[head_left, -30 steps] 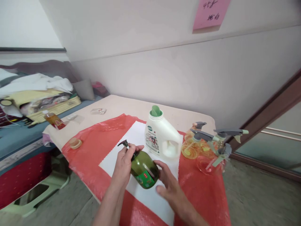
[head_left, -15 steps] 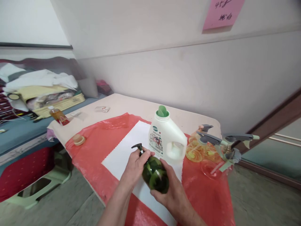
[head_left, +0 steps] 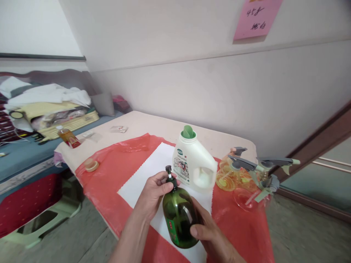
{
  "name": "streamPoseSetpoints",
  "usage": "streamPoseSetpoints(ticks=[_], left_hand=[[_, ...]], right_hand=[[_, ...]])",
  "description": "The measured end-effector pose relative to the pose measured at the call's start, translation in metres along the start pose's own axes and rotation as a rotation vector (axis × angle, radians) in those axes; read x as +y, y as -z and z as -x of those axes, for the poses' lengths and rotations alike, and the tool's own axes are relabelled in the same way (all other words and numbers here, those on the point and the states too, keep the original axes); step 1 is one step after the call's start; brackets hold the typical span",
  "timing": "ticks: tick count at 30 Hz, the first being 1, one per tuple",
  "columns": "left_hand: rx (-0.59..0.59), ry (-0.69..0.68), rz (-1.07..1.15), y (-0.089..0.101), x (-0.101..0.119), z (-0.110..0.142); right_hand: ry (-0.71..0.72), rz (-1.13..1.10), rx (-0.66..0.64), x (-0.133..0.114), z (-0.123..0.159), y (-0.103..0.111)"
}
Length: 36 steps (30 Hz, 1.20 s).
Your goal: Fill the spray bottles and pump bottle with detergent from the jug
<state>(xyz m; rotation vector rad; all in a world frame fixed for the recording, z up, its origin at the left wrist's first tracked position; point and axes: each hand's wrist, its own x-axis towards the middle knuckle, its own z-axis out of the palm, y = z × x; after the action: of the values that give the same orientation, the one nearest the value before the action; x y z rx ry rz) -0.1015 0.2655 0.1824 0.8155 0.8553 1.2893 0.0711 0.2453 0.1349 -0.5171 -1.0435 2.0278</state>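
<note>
A dark green pump bottle (head_left: 179,215) with a black pump head is tilted above the white cloth (head_left: 157,160), its pump end pointing away from me. My left hand (head_left: 155,190) pinches the collar under the pump between thumb and fingers. Around the lower right side of the bottle wraps my right hand (head_left: 205,226), thumb on the near face. A green label shows on the bottle's lower left. Just beyond stands a white detergent jug (head_left: 193,164) with an open neck and a green spout.
Several spray bottles (head_left: 227,179) with grey triggers stand at the right on the red plastic sheet (head_left: 236,226). A tan lid (head_left: 91,165) lies on the left. An amber bottle (head_left: 68,137) and small packets are farther back. A red-covered stool (head_left: 33,204) stands beside the table.
The green bottle has turned about its length, so the pump nozzle no longer points left and the label shows. The bottle sits a little lower and nearer in view. Both hands keep hold.
</note>
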Motion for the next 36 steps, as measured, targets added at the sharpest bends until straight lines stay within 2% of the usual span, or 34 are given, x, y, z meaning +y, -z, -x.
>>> streamPoseSetpoints(ticks=[4,9,11,14,18,20,22,25,31,36], left_hand=[[0.044,-0.047,-0.039,0.002,-0.003,-0.002],[-0.052,0.052,0.078,0.007,0.000,0.000],[-0.015,0.046,0.075,0.009,0.002,-0.001],[0.180,-0.112,0.130,0.016,0.005,-0.008],[0.520,-0.317,0.359,0.044,0.015,-0.016],[0.666,-0.353,0.497,0.060,0.022,-0.016],[0.729,-0.348,0.597,0.072,0.028,-0.015],[0.702,-0.323,0.631,0.073,0.030,-0.013],[0.637,-0.232,0.601,0.051,0.024,-0.015],[0.631,-0.208,0.611,0.055,0.022,-0.015]], right_hand=[[-0.001,-0.007,0.050,0.003,-0.001,-0.002],[0.011,0.013,0.020,0.002,-0.001,0.001],[0.009,0.044,0.029,0.003,-0.002,0.004],[-0.011,0.217,0.070,0.009,-0.001,0.008],[-0.005,0.524,0.181,0.022,0.000,0.016],[0.027,0.637,0.252,0.031,-0.001,0.021],[0.053,0.683,0.299,0.039,-0.004,0.025],[0.087,0.715,0.327,0.052,-0.012,0.025],[0.126,0.888,0.392,0.081,-0.033,0.024],[0.133,0.974,0.356,0.079,-0.020,0.028]])
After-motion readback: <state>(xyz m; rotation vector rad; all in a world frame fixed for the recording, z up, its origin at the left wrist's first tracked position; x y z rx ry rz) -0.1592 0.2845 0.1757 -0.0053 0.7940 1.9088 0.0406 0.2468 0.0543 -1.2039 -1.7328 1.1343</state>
